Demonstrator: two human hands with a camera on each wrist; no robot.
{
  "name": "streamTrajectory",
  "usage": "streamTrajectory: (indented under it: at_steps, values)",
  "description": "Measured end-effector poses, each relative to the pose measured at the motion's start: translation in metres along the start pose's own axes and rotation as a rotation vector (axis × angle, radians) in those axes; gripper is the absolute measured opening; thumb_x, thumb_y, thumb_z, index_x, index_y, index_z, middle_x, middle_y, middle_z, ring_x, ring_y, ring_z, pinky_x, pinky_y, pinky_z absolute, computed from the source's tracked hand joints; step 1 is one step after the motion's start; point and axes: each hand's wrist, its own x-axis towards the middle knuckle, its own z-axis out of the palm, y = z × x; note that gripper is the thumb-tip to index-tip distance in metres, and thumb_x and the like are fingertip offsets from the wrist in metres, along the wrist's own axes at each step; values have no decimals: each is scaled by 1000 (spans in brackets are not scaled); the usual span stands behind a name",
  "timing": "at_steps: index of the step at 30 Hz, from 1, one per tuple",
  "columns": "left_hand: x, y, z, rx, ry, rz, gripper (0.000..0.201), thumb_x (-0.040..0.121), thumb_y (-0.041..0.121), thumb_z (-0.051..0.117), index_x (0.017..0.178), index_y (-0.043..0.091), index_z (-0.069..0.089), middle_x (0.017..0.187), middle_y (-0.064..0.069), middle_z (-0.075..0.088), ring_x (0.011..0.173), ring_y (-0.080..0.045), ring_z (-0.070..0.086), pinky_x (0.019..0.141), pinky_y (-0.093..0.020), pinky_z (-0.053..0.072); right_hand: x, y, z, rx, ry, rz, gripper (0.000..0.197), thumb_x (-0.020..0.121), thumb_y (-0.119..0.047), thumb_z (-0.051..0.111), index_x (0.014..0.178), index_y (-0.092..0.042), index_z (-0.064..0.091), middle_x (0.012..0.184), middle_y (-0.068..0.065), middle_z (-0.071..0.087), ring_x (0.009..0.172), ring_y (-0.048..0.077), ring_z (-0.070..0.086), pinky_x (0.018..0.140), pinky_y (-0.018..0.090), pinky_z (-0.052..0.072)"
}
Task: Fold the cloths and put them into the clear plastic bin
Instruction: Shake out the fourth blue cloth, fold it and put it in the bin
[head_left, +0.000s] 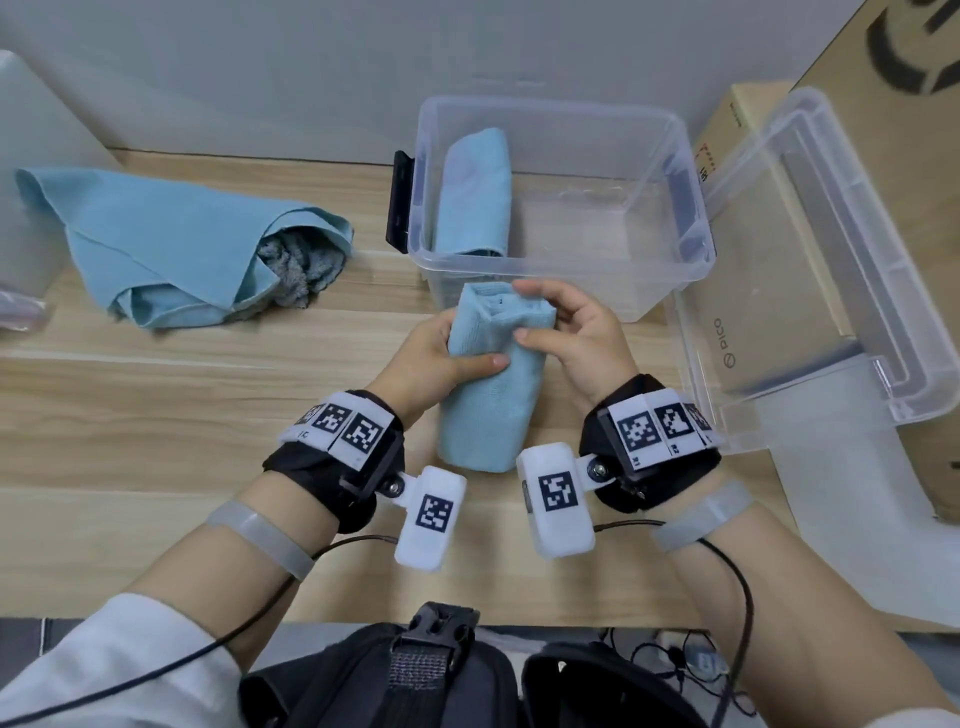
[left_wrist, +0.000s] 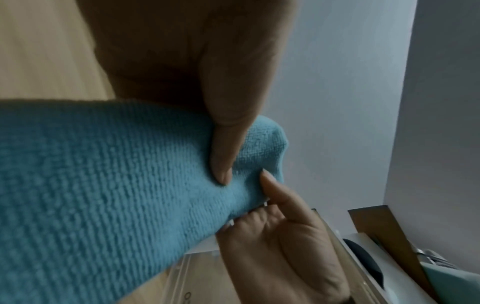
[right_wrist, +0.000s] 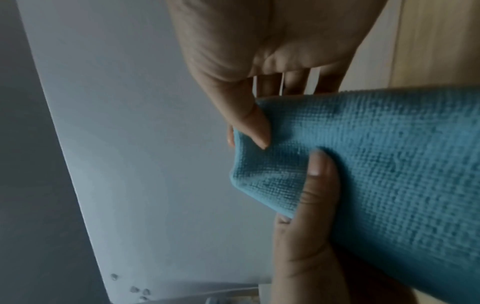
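- Pale wood-grain tabletop (head_left: 156, 415) filled the lower and middle frame, with a grey wall behind it.
- Nearest, the left hand (head_left: 436, 358) and right hand (head_left: 576, 338) both gripped the folded light-blue microfibre cloth (head_left: 488, 405) at its far end, thumbs on top and fingers curled beneath, each closed on fabric.
- That cloth hung towards the lower frame from the pinch, its far end just short of the bin's near wall; the two-handed hold probably kept the folds together for the lift.
- At centre left, a crumpled light-blue cloth (head_left: 171, 244) lay heaped over a grey fluffy cloth (head_left: 296, 270), apparently still unfolded.
- Upper centre, the clear plastic bin (head_left: 649, 156) stood open, one folded blue cloth (head_left: 475, 192) lying against its left wall, leaving room to the right.
- At right, the bin's clear lid (head_left: 841, 270) leaned on cardboard boxes (head_left: 753, 119), out of the way.
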Motion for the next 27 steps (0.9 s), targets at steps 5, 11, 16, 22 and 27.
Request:
streamTrajectory:
  at_steps: [5, 11, 16, 22, 27]
  values:
    - [11, 41, 9, -72, -25, 76, 53, 70, 7, 65, 121, 2, 52, 110, -11, 64, 99, -21, 62, 87, -30, 54, 14, -24, -6, -27, -8, 12, 58, 60, -15, 71, 113, -28, 52, 117, -1, 57, 109, 12, 55, 89, 21, 46]
    - [40, 88, 12, -86, -4, 134, 43, 79, 7, 64, 120, 2, 51, 104, -9, 65, 95, -21, 64, 86, -33, 53, 39, -61, -15, -100, -144, 123, 20, 83, -10, 62, 97, -22, 57, 93, -3, 65, 77, 5, 65, 68, 20, 53]
    - [78, 108, -4, 121, 120, 148, 25, 88, 22, 59, 112, 14, 55, 104, -2, 62, 94, -13, 62, 77, -23, 53, 89, -82, -25, -110, -46, 109, 12, 86, -3, 56, 88, -14, 60, 73, -5, 70, 62, 5, 67, 61, 19, 56]
    - [131, 90, -57, 520, 430, 101, 54, 86, 17, 61, 135, 16, 39, 139, -6, 37, 125, -15, 38, 109, -32, 32, 171, -89, -65, -267, 123, 470, 9, 85, -11, 55, 94, -11, 57, 95, 11, 63, 85, 29, 64, 79, 44, 53]
    - [147, 66, -67, 694, 234, -59, 83, 86, 14, 58, 147, 29, 5, 156, -1, 11, 141, -35, 18, 109, -59, 26, 204, -68, -68, -544, 5, 731, 36, 88, -8, 49, 123, -1, 47, 87, 11, 57, 88, 25, 55, 95, 43, 47]
